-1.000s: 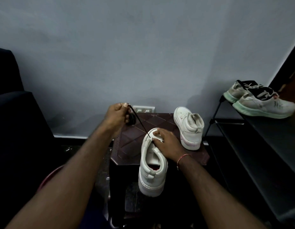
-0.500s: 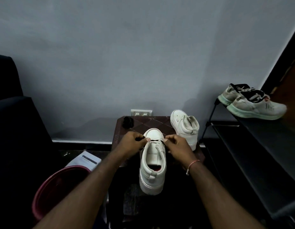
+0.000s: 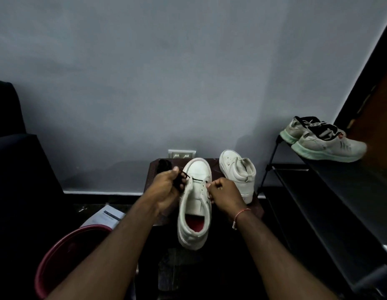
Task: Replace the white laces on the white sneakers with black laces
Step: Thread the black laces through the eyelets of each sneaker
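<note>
Stool (image 3: 214, 166) | black lace (image 3: 198, 180) crosses sneaker (image 3: 198, 169), left grip (image 3: 166, 189) to right grip (image 3: 225, 197), apparently

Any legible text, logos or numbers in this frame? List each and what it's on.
Nothing is legible.
Paper sheet on the floor beside the red bucket: print under a dark header, too blurred to read.
Sneakers on the rack: dark side marks, no readable brand.
</note>
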Demonstrator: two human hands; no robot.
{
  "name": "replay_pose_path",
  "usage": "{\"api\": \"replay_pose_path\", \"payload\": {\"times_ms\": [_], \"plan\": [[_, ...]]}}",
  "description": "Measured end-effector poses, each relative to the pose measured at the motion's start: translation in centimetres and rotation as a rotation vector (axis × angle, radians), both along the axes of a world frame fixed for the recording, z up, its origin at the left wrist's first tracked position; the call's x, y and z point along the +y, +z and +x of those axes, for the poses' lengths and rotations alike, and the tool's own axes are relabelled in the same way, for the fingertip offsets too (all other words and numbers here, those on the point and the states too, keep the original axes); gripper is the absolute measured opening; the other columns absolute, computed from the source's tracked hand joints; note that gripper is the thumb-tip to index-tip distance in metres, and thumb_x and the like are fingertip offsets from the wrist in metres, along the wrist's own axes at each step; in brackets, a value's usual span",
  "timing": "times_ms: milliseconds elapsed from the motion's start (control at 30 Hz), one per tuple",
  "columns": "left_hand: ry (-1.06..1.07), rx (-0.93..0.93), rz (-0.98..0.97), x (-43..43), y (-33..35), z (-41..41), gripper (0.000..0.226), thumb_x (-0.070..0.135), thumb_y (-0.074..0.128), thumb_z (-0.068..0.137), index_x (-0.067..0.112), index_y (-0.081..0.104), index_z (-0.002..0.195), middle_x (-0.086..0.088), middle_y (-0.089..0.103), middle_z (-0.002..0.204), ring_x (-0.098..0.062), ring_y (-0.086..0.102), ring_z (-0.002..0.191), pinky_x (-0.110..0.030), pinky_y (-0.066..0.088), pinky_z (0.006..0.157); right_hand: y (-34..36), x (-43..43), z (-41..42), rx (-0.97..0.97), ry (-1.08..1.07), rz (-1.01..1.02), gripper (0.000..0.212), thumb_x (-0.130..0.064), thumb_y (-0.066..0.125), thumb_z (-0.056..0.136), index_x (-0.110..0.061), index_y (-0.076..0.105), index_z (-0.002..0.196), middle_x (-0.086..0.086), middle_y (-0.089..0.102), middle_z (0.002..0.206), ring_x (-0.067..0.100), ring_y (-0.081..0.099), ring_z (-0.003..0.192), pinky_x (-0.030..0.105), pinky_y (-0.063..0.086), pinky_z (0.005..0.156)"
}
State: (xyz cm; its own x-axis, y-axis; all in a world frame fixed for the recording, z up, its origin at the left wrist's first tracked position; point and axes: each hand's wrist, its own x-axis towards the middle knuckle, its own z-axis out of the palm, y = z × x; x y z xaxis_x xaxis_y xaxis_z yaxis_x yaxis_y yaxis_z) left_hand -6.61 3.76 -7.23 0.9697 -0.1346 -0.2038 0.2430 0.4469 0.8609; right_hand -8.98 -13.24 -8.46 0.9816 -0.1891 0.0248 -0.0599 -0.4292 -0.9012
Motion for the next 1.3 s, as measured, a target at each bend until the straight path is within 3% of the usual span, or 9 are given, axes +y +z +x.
{"api": "replay_pose_path", "payload": {"times_ms": [100,267,467,533,600,733,1033,1200,1300], "plan": [[0.049,0.037,-0.235,0.2,0.8,0.2,0.029,0.02,0.039,0.102,0.003,0.053,0.081,-0.011,0.055,0.075,-0.015,0.055,0.061,-0.018,0.048,0.049,0.6,0.7,0.6,0.007,-0.001,0.094,0.015,-0.016,0.059,0.091,-0.01,0.056,0.078,0.003,0.061,0.059,0.014,0.055,0.053,0.034,0.053,0.058],[-0.001,0.07,-0.336,0.9,0.3,-0.1,0.039,0.024,0.036,0.103,-0.004,0.058,0.088,-0.023,0.064,0.086,-0.03,0.06,0.074,-0.034,0.059,0.059,1.3,1.2,0.6,0.091,0.012,0.242,0.018,-0.014,0.058,0.094,-0.008,0.055,0.078,0.006,0.056,0.059,0.012,0.047,0.045,0.021,0.044,0.045],[-0.034,0.057,-0.437,2.1,-0.1,0.3,0.036,0.03,0.027,0.105,0.003,0.049,0.093,-0.032,0.065,0.108,-0.043,0.068,0.09,-0.05,0.053,0.083,1.8,0.8,0.0,0.208,0.056,0.487,0.018,-0.008,0.059,0.092,-0.007,0.054,0.075,0.006,0.054,0.055,0.011,0.042,0.038,0.018,0.035,0.037],[0.044,0.081,-0.215,1.8,-0.4,0.6,0.037,0.028,0.029,0.105,-0.001,0.051,0.094,-0.026,0.069,0.092,-0.038,0.067,0.08,-0.04,0.059,0.069,2.1,0.7,-0.2,0.243,0.079,0.466,0.012,-0.004,0.06,0.09,-0.007,0.056,0.079,0.006,0.056,0.055,0.011,0.041,0.039,0.018,0.032,0.038],[0.149,0.023,0.202,1.9,-0.3,0.9,0.033,0.022,0.038,0.104,0.002,0.053,0.084,-0.018,0.066,0.069,-0.029,0.063,0.061,-0.036,0.056,0.056,3.0,0.5,-0.2,0.263,0.097,0.462,0.011,-0.002,0.059,0.089,-0.009,0.056,0.081,0.006,0.057,0.058,0.01,0.041,0.04,0.018,0.03,0.039],[0.171,-0.305,1.005,3.6,3.4,2.1,0.034,0.021,0.059,0.094,0.01,0.054,0.063,-0.008,0.059,0.058,-0.021,0.056,0.054,-0.036,0.05,0.056,7.8,0.0,0.6,0.218,0.162,0.563,0.012,-0.009,0.056,0.094,-0.013,0.056,0.082,0.005,0.058,0.067,0.009,0.04,0.044,0.016,0.029,0.038],[-0.016,-0.653,1.133,2.4,22.6,1.9,0.02,0.026,0.059,0.095,0.007,0.064,0.089,-0.008,0.07,0.082,-0.018,0.071,0.067,-0.027,0.054,0.055,21.3,1.0,1.5,-0.022,0.239,0.67,0.006,-0.01,0.051,0.096,-0.011,0.056,0.093,0.01,0.062,0.078,0.014,0.054,0.052,0.02,0.045,0.044],[-0.064,-0.69,1.214,1.6,30.1,1.0,0.028,0.029,0.052,0.099,0.006,0.063,0.087,-0.01,0.07,0.084,-0.018,0.068,0.065,-0.022,0.05,0.051,28.2,1.6,0.8,-0.152,0.327,0.781,0.029,0.0,0.031,0.095,0.001,0.056,0.109,0.021,0.064,0.1,0.029,0.067,0.085,0.036,0.057,0.073],[-0.005,-0.661,1.228,1.5,33.1,0.6,0.032,0.031,0.048,0.1,0.006,0.062,0.086,-0.01,0.067,0.078,-0.018,0.064,0.059,-0.02,0.045,0.046,31.3,2.0,0.6,-0.296,0.346,0.606,0.038,0.012,0.028,0.091,0.001,0.057,0.113,0.018,0.065,0.103,0.027,0.066,0.09,0.038,0.054,0.082]]}}
